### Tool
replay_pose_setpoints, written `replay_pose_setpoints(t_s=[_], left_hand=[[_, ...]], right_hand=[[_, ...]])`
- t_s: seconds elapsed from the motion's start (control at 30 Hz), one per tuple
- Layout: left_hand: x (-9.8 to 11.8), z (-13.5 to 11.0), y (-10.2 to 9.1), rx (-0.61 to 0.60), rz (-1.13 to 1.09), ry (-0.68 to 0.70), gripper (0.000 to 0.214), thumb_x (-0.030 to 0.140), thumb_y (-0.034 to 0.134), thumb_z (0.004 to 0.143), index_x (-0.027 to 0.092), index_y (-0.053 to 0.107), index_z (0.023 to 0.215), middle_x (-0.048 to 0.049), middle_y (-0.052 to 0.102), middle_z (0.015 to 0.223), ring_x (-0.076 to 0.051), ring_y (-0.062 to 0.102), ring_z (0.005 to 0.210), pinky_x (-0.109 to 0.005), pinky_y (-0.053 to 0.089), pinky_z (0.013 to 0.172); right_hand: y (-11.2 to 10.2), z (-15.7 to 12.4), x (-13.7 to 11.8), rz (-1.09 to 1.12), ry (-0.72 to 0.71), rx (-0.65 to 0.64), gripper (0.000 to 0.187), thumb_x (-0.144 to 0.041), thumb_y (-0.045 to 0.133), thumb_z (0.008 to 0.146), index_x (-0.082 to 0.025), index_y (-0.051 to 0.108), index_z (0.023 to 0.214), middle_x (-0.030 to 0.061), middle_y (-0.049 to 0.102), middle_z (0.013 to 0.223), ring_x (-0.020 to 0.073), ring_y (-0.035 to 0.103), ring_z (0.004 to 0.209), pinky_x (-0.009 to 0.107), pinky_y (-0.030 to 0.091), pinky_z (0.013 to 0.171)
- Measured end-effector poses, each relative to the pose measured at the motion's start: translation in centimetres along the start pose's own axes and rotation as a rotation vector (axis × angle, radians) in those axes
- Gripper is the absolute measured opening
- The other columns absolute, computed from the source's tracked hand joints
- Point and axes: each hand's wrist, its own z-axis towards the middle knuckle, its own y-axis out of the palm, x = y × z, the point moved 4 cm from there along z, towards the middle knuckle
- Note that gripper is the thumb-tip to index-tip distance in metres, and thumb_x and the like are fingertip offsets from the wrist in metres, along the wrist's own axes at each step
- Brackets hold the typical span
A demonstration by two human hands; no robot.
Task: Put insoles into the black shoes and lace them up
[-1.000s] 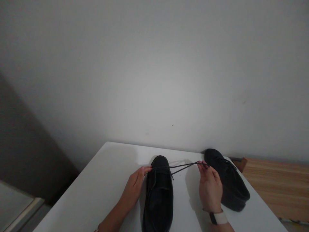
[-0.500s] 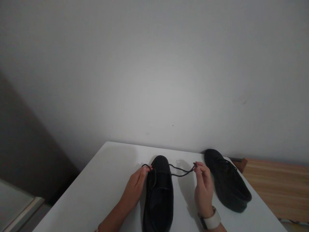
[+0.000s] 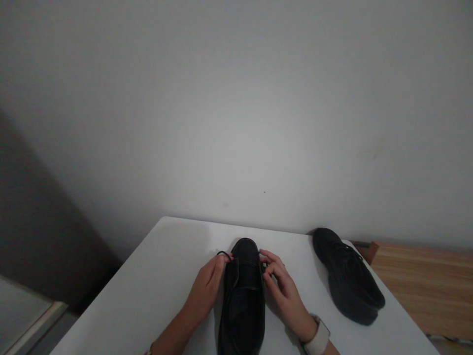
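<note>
A black shoe (image 3: pixel 244 315) lies in front of me, toe pointing away, its tongue and opening showing. My left hand (image 3: pixel 207 288) is at the shoe's left side, fingertips pinched on the edge of the lace flap. A short loop of black shoelace (image 3: pixel 223 252) sticks out above those fingertips. My right hand (image 3: pixel 284 293) is at the right side of the shoe, fingers bent and pinched close to the right flap. Most of the lace there is hidden by the fingers. A pale watch band (image 3: pixel 318 340) circles my right wrist.
A second black shoe (image 3: pixel 347 278), with its lace in place, stands at the right on the white table (image 3: pixel 162 276). Behind the table rises a grey wall (image 3: pixel 236 123). A wood-grain surface (image 3: pixel 424 288) lies beyond the table's right edge.
My right hand has moved left, from holding the stretched-out lace to the shoe's right flap. The lace strands on that side no longer show stretched out. My left hand has stayed put.
</note>
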Motion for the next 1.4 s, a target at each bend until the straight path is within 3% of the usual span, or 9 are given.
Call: replay_pose_setpoints(t_s=[0.13, 0.23, 0.4, 0.57, 0.67, 1.0, 1.17, 1.4], left_hand=[[0.1, 0.2, 0.0, 0.001, -0.007, 0.000, 0.051, 0.054, 0.035, 0.101, 0.018, 0.069, 0.112, -0.0110, 0.072, 0.123, -0.028, 0.063, 0.118, -0.041, 0.046, 0.104], [0.2, 0.2, 0.0, 0.000, 0.004, 0.002, 0.050, 0.053, 0.036, 0.101, 0.018, 0.069, 0.110, -0.0112, 0.072, 0.123, -0.028, 0.063, 0.119, -0.041, 0.046, 0.105], [0.5, 0.0, 0.0, -0.006, 0.029, 0.009, 0.049, 0.052, 0.035, 0.102, 0.018, 0.069, 0.110, -0.0115, 0.071, 0.123, -0.027, 0.062, 0.119, -0.041, 0.044, 0.107], [0.5, 0.1, 0.0, -0.005, 0.060, 0.025, 0.047, 0.049, 0.034, 0.102, 0.018, 0.069, 0.110, -0.0114, 0.071, 0.123, -0.026, 0.062, 0.119, -0.041, 0.043, 0.108], [0.5, 0.2, 0.0, 0.002, 0.070, 0.038, 0.046, 0.048, 0.035, 0.102, 0.018, 0.069, 0.110, -0.0108, 0.071, 0.123, -0.026, 0.063, 0.118, -0.040, 0.044, 0.107], [0.7, 0.1, -0.1, 0.007, 0.097, 0.032, 0.045, 0.047, 0.036, 0.101, 0.019, 0.070, 0.111, -0.0110, 0.072, 0.121, -0.027, 0.063, 0.118, -0.041, 0.045, 0.105], [0.6, 0.1, -0.1, -0.004, 0.097, 0.027, 0.046, 0.047, 0.035, 0.102, 0.019, 0.069, 0.113, -0.0113, 0.071, 0.123, -0.027, 0.062, 0.119, -0.041, 0.043, 0.107], [0.6, 0.0, -0.2, 0.019, 0.113, 0.018, 0.042, 0.044, 0.038, 0.100, 0.019, 0.071, 0.109, -0.0112, 0.071, 0.122, -0.026, 0.062, 0.119, -0.044, 0.041, 0.110]], right_hand=[[-0.1, 0.2, -0.2, -0.016, 0.019, -0.041, 0.028, -0.042, 0.047, 0.100, -0.024, 0.054, 0.080, 0.0113, 0.059, 0.127, 0.0284, 0.054, 0.121, 0.043, 0.043, 0.099], [-0.2, 0.2, 0.1, -0.031, 0.064, -0.052, 0.022, -0.044, 0.047, 0.099, -0.025, 0.053, 0.090, 0.0073, 0.061, 0.103, 0.0241, 0.059, 0.098, 0.037, 0.048, 0.087], [-0.5, 0.2, 1.2, -0.070, 0.144, -0.064, 0.022, -0.045, 0.052, 0.096, -0.024, 0.052, 0.102, -0.0035, 0.051, 0.074, 0.0176, 0.051, 0.068, 0.029, 0.042, 0.065], [-0.4, 0.3, 1.8, -0.082, 0.181, -0.122, 0.035, -0.047, 0.053, 0.096, -0.020, 0.057, 0.074, -0.0028, 0.051, 0.066, 0.0156, 0.045, 0.063, 0.028, 0.035, 0.061], [-0.6, 0.4, 1.7, -0.053, 0.193, -0.101, 0.040, -0.049, 0.052, 0.096, -0.020, 0.055, 0.070, -0.0031, 0.048, 0.064, 0.0153, 0.043, 0.062, 0.028, 0.034, 0.059], [-2.0, 0.1, 0.9, 0.154, 0.198, 0.137, 0.045, -0.059, 0.056, 0.092, -0.020, 0.054, 0.070, -0.0053, 0.039, 0.061, 0.0120, 0.034, 0.055, 0.025, 0.027, 0.050], [-2.9, -0.3, 1.0, 0.294, 0.179, 0.332, 0.044, -0.058, 0.056, 0.093, -0.020, 0.053, 0.071, -0.0077, 0.034, 0.057, 0.0095, 0.028, 0.050, 0.023, 0.022, 0.046], [-4.4, -0.5, 0.6, 0.426, 0.099, 0.612, 0.040, -0.055, 0.062, 0.091, -0.020, 0.055, 0.073, -0.0075, 0.037, 0.059, 0.0079, 0.029, 0.050, 0.020, 0.024, 0.044]])
